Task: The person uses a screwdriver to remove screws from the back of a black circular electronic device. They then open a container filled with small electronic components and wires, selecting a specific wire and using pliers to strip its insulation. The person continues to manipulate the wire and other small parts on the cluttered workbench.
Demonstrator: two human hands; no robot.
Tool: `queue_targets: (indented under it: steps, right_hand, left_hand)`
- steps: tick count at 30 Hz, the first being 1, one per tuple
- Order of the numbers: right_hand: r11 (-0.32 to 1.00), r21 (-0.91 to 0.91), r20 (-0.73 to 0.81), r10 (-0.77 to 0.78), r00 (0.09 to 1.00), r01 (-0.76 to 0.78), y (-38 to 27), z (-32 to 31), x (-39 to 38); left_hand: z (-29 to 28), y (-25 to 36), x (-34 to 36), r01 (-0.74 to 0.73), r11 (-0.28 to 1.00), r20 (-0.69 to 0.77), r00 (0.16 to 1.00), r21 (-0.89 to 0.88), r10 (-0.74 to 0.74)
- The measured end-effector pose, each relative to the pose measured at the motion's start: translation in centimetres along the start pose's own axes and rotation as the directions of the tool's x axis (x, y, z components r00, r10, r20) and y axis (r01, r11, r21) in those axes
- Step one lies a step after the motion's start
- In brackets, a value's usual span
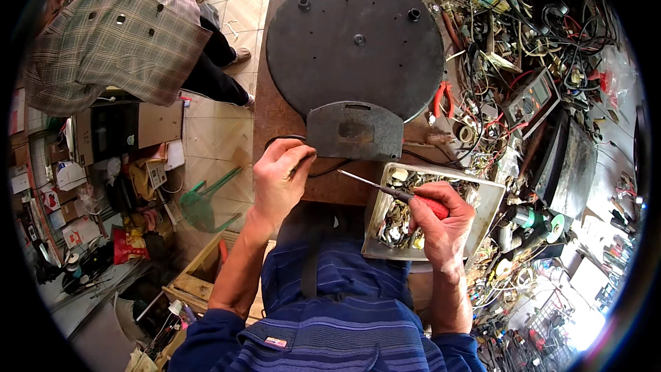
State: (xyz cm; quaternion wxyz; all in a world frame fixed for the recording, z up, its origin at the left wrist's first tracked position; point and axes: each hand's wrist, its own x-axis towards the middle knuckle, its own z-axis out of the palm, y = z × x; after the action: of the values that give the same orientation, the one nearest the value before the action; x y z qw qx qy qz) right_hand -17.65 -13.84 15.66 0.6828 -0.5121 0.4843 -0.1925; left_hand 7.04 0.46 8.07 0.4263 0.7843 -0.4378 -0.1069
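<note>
A round dark appliance [354,41], with fittings on its flat top and a squarish front plate [354,131], rests on a brown wooden table [279,21]. My left hand [282,176] is pinched at the plate's lower left corner, beside a dark cable; whatever lies between its fingertips is too small to make out. My right hand [441,220] grips a screwdriver [430,205] with a red and black handle, its metal shaft pointing left toward my left hand. Below the screwdriver is a pale tray [476,240] of small parts.
Red pliers [444,100] lie right of the appliance, near heaped wires [509,14] and a multimeter [531,100]. A person [124,48] in a plaid coat stands at upper left. A green plastic object [203,203] is on the tiled floor, near a wooden box [189,282].
</note>
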Motion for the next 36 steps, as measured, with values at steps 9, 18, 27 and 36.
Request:
queue_targets:
  steps: [9, 18, 27, 36]
  right_hand:
    - [0.955, -0.248, 0.089, -0.142, 0.986, 0.160, -3.3, -0.5, 4.0]
    - [0.733, -0.319, 0.154, -0.585, 0.796, 0.601, -2.9, -4.6, 9.6]
    - [0.475, -0.262, 0.176, -0.833, 0.525, 0.840, 1.3, -6.9, 5.8]
    - [0.052, -0.618, 0.201, -0.954, 0.222, 0.784, 9.8, -9.9, -7.2]
  left_hand:
    - [-1.6, -0.1, 1.8, 0.112, 0.993, 0.233, 0.967, -0.046, -0.099]
    - [-1.8, -3.0, 1.9, -0.236, 0.968, 0.238, 0.939, -0.081, 0.249]
    - [-1.0, -4.1, 2.4, -0.225, 0.972, 0.235, 0.943, -0.072, 0.236]
    - [-1.1, -3.1, 1.7, -0.190, 0.981, 0.196, 0.964, 0.043, 0.179]
